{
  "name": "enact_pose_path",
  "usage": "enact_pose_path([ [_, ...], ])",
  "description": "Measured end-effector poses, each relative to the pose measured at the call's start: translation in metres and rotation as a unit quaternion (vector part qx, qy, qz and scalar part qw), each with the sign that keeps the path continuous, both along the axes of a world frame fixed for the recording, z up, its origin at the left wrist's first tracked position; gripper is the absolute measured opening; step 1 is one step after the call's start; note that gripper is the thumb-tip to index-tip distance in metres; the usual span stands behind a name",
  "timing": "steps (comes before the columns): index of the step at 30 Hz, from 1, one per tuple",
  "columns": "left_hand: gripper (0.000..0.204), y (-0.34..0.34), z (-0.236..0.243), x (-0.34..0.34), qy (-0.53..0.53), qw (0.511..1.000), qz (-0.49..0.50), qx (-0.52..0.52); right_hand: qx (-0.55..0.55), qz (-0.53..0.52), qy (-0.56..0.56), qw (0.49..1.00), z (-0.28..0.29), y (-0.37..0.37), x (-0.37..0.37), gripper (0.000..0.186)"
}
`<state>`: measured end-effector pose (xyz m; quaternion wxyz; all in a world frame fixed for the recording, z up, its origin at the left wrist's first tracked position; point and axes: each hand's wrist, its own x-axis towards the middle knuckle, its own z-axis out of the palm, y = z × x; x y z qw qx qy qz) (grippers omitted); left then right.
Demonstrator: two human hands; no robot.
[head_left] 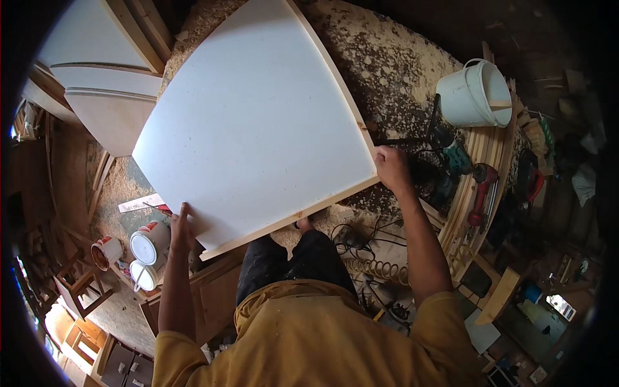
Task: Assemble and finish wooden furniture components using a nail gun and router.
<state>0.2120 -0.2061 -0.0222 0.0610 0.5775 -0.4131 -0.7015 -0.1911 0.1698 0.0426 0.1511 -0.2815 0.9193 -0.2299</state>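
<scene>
A large white panel (258, 122) lies tilted across the view in front of me. Pale wooden strips (284, 223) run along its near edge and its right edge. My left hand (182, 229) is closed on the panel at its near left edge, thumb on top and the other fingers partly hidden. At the near right corner, my right hand (392, 169) grips the wooden edging with bent fingers. What lies beneath the panel is hidden.
Right of the panel are a white bucket (461, 100), a teal power drill (456, 159), a red power tool (482, 187) and long wood strips (476, 145). Several paint pails (145, 248) stand at left, below stacked panels (113, 116). A coiled hose (380, 269) lies near my legs.
</scene>
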Motion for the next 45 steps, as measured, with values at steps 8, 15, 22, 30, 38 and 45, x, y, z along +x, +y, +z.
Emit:
enact_pose_path([
  [8, 0.026, -0.018, -0.037, 0.007, 0.063, 0.924, -0.303, -0.223, -0.085, -0.126, -0.06, 0.987, 0.002, 0.029, 0.008, 0.029],
  [15, 0.023, -0.015, -0.013, 0.013, 0.108, 0.972, -0.041, 0.204, -0.148, -0.353, -0.081, 0.92, 0.021, 0.045, 0.238, 0.056],
  [22, 0.043, -0.046, -0.032, 0.033, -0.023, 0.897, -0.363, 0.251, -0.071, -0.597, -0.244, 0.761, -0.062, 0.207, 0.57, 0.07],
  [30, 0.024, 0.108, 0.245, -0.093, 0.192, 0.735, -0.65, 0.017, -0.211, -0.811, -0.231, 0.495, -0.078, 0.314, 0.665, 0.064],
  [38, 0.03, 0.241, 0.391, 0.001, 0.647, 0.574, -0.44, 0.243, -0.278, -0.68, -0.234, 0.637, -0.077, 0.333, 0.577, 0.062],
  [45, 0.028, 0.244, 0.418, -0.059, 0.667, 0.499, -0.517, 0.196, -0.31, -0.69, -0.203, 0.621, -0.072, 0.326, 0.563, 0.066],
])
